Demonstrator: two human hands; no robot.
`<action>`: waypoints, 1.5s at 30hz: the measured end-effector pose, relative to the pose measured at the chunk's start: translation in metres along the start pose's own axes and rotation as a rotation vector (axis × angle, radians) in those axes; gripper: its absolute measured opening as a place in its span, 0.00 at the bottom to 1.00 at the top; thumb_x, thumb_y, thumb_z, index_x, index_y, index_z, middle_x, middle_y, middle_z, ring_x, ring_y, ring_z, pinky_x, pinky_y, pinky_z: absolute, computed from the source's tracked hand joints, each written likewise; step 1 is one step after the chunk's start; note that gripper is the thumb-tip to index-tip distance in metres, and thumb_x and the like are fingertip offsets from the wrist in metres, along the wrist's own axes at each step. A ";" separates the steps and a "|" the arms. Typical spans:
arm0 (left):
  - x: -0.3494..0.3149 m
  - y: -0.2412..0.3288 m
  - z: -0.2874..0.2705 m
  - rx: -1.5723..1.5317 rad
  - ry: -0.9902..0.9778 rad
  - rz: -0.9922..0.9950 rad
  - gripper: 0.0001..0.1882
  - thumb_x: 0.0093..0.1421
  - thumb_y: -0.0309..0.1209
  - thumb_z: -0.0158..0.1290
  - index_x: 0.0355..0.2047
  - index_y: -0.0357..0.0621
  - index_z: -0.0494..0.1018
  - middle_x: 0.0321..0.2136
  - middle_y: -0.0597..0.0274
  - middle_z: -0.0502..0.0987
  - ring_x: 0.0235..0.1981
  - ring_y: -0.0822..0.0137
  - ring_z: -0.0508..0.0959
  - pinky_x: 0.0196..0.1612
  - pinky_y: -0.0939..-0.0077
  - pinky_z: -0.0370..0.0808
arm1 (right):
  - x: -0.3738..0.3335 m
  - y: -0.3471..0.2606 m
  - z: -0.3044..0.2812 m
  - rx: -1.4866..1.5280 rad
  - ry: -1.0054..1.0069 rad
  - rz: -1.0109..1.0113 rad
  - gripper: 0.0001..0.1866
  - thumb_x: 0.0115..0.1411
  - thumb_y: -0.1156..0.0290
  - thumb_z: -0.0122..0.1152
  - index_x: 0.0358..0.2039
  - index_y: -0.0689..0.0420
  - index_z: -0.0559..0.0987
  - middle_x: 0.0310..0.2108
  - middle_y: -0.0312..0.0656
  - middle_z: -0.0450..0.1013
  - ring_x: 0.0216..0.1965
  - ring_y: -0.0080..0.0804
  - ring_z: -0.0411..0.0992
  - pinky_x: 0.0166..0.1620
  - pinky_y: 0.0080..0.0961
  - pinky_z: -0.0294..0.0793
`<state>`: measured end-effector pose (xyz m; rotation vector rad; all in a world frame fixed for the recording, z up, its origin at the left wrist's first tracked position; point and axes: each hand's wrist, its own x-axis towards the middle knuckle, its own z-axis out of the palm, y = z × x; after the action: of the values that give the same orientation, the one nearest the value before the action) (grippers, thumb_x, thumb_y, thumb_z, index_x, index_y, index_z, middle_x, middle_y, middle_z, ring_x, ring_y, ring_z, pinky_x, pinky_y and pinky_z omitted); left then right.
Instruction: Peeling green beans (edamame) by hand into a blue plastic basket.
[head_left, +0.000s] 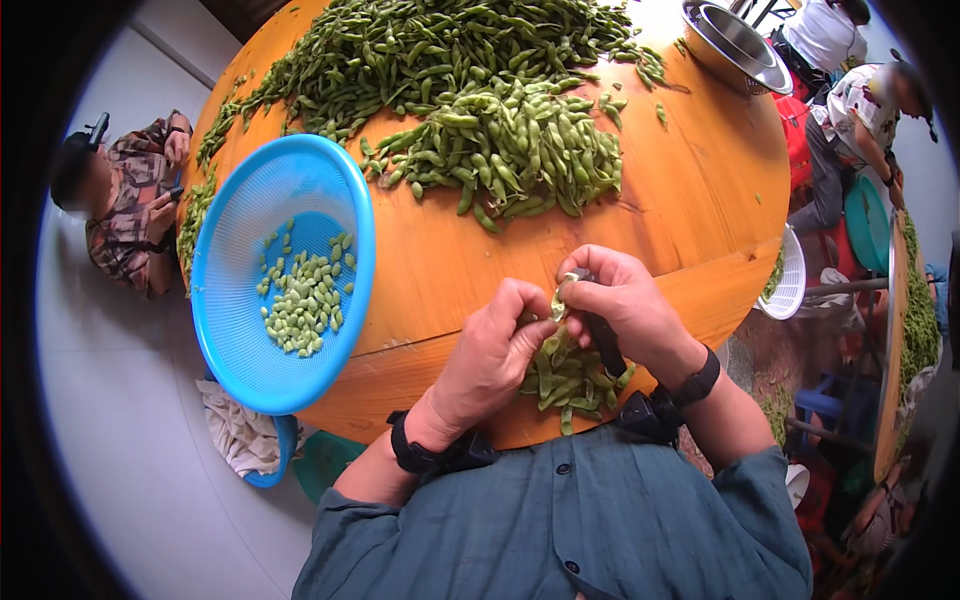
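Over the near table edge, a split green soybean pod (559, 299) with its pale inside showing is between my two hands. My right hand (630, 305) pinches it between thumb and fingers. The closed fingers of my left hand (492, 342) meet its lower end; what lies deeper inside them is hidden. Beneath my hands is a small pile of green pods (575, 378), partly covered by the right hand. To the left, a blue mesh basket (215, 290) tilts at the table edge with shelled green beans (303, 305) in it.
A large heap of unshelled pods (430, 65) covers the far part of the round wooden table (700, 190). Metal bowls (735, 45) stand far right. One person (140, 195) sits at left; others (860, 110) are at right, near a white basket (787, 275).
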<state>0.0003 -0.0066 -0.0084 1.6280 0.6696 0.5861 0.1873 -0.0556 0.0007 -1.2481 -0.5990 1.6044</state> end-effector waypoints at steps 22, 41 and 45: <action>0.054 -0.018 -0.045 0.777 0.282 0.049 0.08 0.60 0.26 0.55 0.39 0.39 0.74 0.30 0.51 0.73 0.31 0.50 0.75 0.35 0.61 0.72 | -0.010 0.001 -0.002 -0.930 0.000 -0.614 0.08 0.58 0.81 0.50 0.39 0.64 0.74 0.31 0.55 0.76 0.34 0.54 0.76 0.38 0.41 0.75; 0.013 0.006 -0.009 -0.340 0.043 -0.324 0.09 0.67 0.32 0.53 0.41 0.38 0.73 0.31 0.70 0.75 0.31 0.82 0.71 0.33 0.88 0.68 | -0.014 -0.006 0.019 -0.804 0.214 -0.512 0.08 0.59 0.77 0.53 0.39 0.66 0.76 0.28 0.56 0.76 0.31 0.50 0.78 0.34 0.36 0.77; 0.011 0.007 -0.007 -0.354 0.098 -0.311 0.08 0.66 0.30 0.54 0.40 0.37 0.72 0.31 0.69 0.75 0.33 0.80 0.73 0.36 0.86 0.70 | -0.013 0.001 0.019 -0.826 0.216 -0.602 0.07 0.60 0.78 0.53 0.38 0.65 0.75 0.29 0.56 0.76 0.31 0.54 0.76 0.34 0.39 0.76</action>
<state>0.0033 0.0054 -0.0007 1.1450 0.8217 0.5237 0.1694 -0.0647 0.0127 -1.5802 -1.4209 0.6997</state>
